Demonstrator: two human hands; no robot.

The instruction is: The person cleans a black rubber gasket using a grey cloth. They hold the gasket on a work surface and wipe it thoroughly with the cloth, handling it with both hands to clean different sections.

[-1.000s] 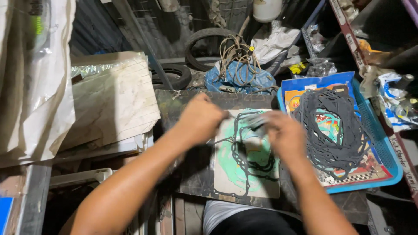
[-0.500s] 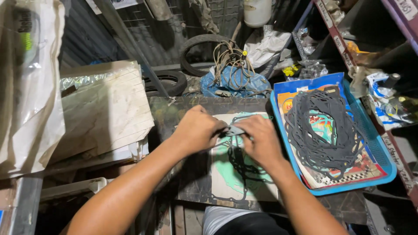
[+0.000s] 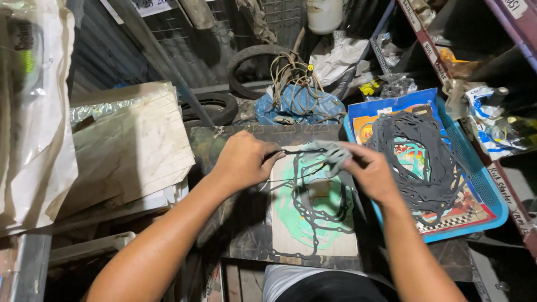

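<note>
My left hand [image 3: 243,162] and my right hand [image 3: 366,170] meet over a card with green print [image 3: 313,223] lying on a dark worn board [image 3: 246,240]. Between them they pinch a thin black gasket [image 3: 296,152], stretched across at its upper edge. My right hand's fingers also hold a small grey-green piece [image 3: 334,154] against it. More black gasket outlines [image 3: 319,215] lie on the card below the hands.
A blue plastic tray [image 3: 492,210] at the right holds a heap of black gaskets [image 3: 417,154] on printed cards. Old tyres [image 3: 210,109], a blue bag with tangled wire [image 3: 296,103], stacked board sheets [image 3: 128,148] and shelving [image 3: 503,50] surround the board.
The hands have stayed together over the card, shifting slightly as the view moved. The right fingers now hold the grey-green piece at the gasket's top.
</note>
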